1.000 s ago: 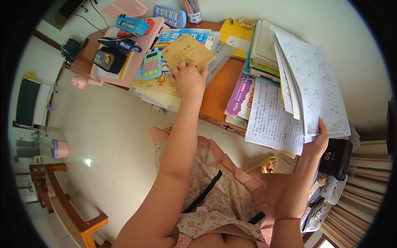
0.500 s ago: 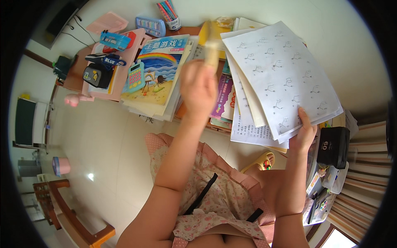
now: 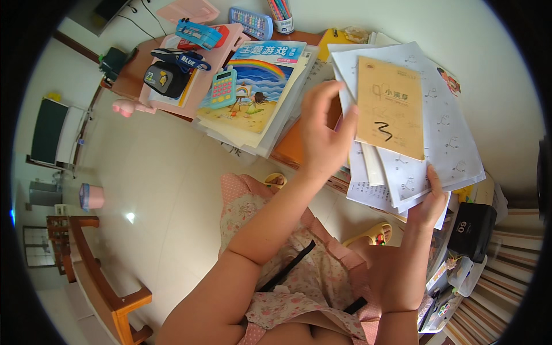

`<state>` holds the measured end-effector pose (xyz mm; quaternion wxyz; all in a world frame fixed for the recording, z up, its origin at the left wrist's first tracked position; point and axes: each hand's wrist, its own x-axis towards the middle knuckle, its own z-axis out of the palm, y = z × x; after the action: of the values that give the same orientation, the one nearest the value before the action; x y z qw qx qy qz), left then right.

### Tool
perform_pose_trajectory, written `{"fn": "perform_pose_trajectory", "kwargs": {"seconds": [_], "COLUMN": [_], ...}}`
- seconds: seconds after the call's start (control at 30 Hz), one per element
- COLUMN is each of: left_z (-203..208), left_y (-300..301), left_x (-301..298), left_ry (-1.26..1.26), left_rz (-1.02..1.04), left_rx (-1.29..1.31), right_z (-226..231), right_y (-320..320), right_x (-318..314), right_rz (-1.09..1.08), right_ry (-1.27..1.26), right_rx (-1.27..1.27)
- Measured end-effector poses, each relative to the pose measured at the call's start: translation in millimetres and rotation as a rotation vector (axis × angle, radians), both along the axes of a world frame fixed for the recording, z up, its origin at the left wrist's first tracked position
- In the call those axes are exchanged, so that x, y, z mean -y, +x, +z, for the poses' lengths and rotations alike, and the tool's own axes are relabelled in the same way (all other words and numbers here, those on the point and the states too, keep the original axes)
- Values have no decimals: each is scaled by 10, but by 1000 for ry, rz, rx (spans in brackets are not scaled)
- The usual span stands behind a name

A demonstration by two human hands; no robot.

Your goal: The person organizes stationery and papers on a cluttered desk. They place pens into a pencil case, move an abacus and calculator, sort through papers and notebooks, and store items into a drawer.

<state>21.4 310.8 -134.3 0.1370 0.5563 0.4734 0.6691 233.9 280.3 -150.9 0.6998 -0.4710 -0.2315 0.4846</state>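
A tan exercise booklet (image 3: pixel 391 106) lies on top of a stack of loose white sheets (image 3: pixel 451 135) printed with small line figures. My right hand (image 3: pixel 428 204) holds the stack by its lower right corner, thumb on the top sheet and the other fingers hidden beneath. Beside the booklet's left edge, my left hand (image 3: pixel 325 135) is open, thumb and fingers curved apart, with nothing seen between them. The thumb tip is close to the booklet; whether they touch I cannot tell.
On the desk at left lie a picture-covered book (image 3: pixel 247 86), a toy calculator (image 3: pixel 223 89), a black pouch (image 3: pixel 167 79) and a pink tray (image 3: pixel 227 43). A pencil cup (image 3: pixel 284 24) stands behind. At right is a black case (image 3: pixel 472 230); a wooden chair (image 3: pixel 109 287) stands lower left.
The tan booklet now rests on the white sheets. My left hand, which was raised with a blurred yellowish thing, has moved right and let go. The view has shifted slightly.
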Motion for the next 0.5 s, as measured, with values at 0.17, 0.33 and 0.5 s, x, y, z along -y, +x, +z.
{"fn": "perform_pose_trajectory", "kwargs": {"seconds": [0.17, 0.33, 0.5], "left_z": [-144, -354, -597], "left_y": [-250, -770, -1053], "left_x": [-3, -44, -125], "left_ry": [-373, -522, -654], "left_rz": [90, 492, 508], "left_rx": [155, -799, -866], "right_z": [-6, -33, -93], "right_y": [110, 206, 270], "right_x": [-65, -132, -143], "right_rz": [39, 0, -3], "right_ry": [26, 19, -1], "right_rx": [-36, -67, -57]}}
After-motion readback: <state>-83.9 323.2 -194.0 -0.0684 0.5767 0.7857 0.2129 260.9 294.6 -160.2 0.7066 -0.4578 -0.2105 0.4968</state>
